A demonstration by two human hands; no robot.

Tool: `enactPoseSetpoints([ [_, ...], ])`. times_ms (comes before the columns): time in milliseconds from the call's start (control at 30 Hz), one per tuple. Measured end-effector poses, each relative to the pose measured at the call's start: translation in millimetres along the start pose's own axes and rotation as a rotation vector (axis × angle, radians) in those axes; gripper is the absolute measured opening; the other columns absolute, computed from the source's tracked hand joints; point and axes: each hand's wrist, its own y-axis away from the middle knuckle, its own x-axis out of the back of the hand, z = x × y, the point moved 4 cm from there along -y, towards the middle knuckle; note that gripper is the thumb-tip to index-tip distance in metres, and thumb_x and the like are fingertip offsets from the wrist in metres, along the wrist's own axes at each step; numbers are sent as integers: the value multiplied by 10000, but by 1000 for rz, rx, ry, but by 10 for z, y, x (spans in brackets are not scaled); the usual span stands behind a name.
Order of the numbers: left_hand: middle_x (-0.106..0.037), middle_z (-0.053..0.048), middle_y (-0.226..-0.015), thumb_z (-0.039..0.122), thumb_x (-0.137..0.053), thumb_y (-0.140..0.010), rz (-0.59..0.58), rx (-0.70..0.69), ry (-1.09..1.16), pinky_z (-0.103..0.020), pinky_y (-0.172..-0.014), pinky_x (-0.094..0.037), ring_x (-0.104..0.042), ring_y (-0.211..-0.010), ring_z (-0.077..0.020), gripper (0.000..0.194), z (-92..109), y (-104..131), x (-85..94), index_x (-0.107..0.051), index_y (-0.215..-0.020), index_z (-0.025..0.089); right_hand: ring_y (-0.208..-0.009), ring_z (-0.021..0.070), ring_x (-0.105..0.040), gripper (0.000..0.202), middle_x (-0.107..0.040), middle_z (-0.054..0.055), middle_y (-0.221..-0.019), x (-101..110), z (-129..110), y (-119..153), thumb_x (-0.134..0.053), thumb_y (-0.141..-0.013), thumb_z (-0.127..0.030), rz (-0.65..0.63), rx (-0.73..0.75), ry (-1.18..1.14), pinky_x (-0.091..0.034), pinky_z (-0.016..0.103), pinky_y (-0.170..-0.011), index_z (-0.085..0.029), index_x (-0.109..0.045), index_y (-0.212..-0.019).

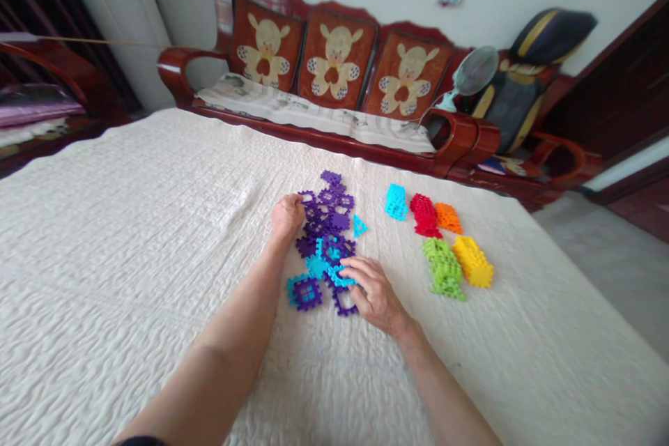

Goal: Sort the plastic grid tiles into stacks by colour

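Note:
A loose heap of notched plastic building tiles, purple and light blue, lies on the white quilted cover. At the heap's left side, my left hand (pixel 287 217) is closed, its fingertips pinching the edge of a purple building tile (pixel 306 198). My right hand (pixel 377 294) reaches in from the near right with bent fingers, gripping a light-blue building tile (pixel 339 277); its fingertips partly cover that tile. Close by are a square purple tile with a window pattern (pixel 307 293) and an open purple frame tile (pixel 343 302). A light-blue triangle tile (pixel 359 226) lies just right of the heap.
To the right stand stacks of tiles: light blue (pixel 396 202), red (pixel 425 214), orange (pixel 449 218), green (pixel 443 267) and yellow (pixel 473 261). Beyond the covered table (pixel 157 223) is a wooden sofa (pixel 313 136) with bear cushions and a small fan (pixel 474 71).

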Motion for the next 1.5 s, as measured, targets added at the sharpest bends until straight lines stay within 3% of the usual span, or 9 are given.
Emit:
enactPoseSetpoints([
  [200, -697, -76, -1151, 216, -427, -867, -11, 12, -16, -346, -891, -482, -651, -1019, -249, 364, -9, -9, -15, -700, -1108, 224, -1107, 198, -579, 282, -617, 109, -1140, 171, 181, 22, -388, -930, -160, 209, -149, 17, -488, 366, -952, -194, -550, -1159],
  [433, -700, -76, -1146, 251, -420, -869, -15, 11, -24, -347, -857, -499, -661, -990, -258, 370, -31, -19, -48, -705, -1103, 232, -884, 227, -647, 343, -671, 114, -1028, 624, 1103, -159, -412, -892, -209, 308, -429, 404, -511, 339, -759, -163, -499, -1221],
  [600, -712, -84, -1112, 260, -420, -864, 5, 7, -24, -347, -822, -509, -671, -957, -265, 370, -46, -28, -68, -709, -1095, 239, -794, 216, -619, 254, -669, 82, -909, 920, 1530, -528, -482, -851, -150, 232, -427, 587, -458, 307, -709, -179, -609, -1069],
  [900, -712, -67, -1095, 256, -431, -850, -2, 3, -24, -344, -823, -504, -667, -945, -261, 354, -45, -49, -85, -712, -1066, 248, -827, 211, -577, 310, -650, 95, -918, 966, 1709, -727, -471, -848, -127, 104, -483, 696, -421, 286, -730, -176, -688, -1064],
  [1000, -714, -68, -1082, 253, -433, -853, -11, 13, -25, -338, -832, -499, -667, -944, -252, 347, -40, -37, -80, -712, -1058, 244, -911, 245, -579, 372, -633, 143, -1030, 950, 1693, -714, -499, -831, -135, 100, -499, 712, -438, 324, -790, -133, -635, -1177],
  [1100, -711, -71, -1086, 247, -424, -862, -3, 15, -13, -338, -846, -495, -664, -954, -246, 350, -30, -23, -66, -713, -1060, 240, -1056, 293, -549, 463, -572, 191, -1191, 913, 1578, -693, -523, -810, -157, 199, -458, 690, -445, 394, -892, -90, -554, -1267],
  [1267, -711, -69, -1085, 230, -433, -860, 4, 30, 7, -334, -866, -489, -659, -965, -238, 345, -25, -29, -55, -716, -1058, 232, -1038, 262, -582, 317, -615, 134, -1103, 567, 1154, -681, -491, -822, -186, 294, -304, 382, -464, 416, -951, -153, -626, -1107],
  [1367, -715, -55, -1083, 222, -448, -854, -7, 46, 22, -318, -854, -488, -659, -964, -232, 337, -27, -38, -58, -715, -1059, 239, -989, 213, -611, 244, -641, 71, -1030, 254, 780, -714, -507, -835, -196, 222, -238, 123, -489, 374, -924, -214, -632, -1044],
  [1500, -712, -58, -1093, 216, -451, -859, -1, 50, 37, -310, -863, -480, -655, -968, -224, 329, -20, -40, -52, -714, -1056, 235, -1110, 218, -569, 305, -607, 77, -1149, -48, 317, -763, -607, -811, -248, 12, -117, -14, -453, 384, -997, -223, -602, -1115],
])
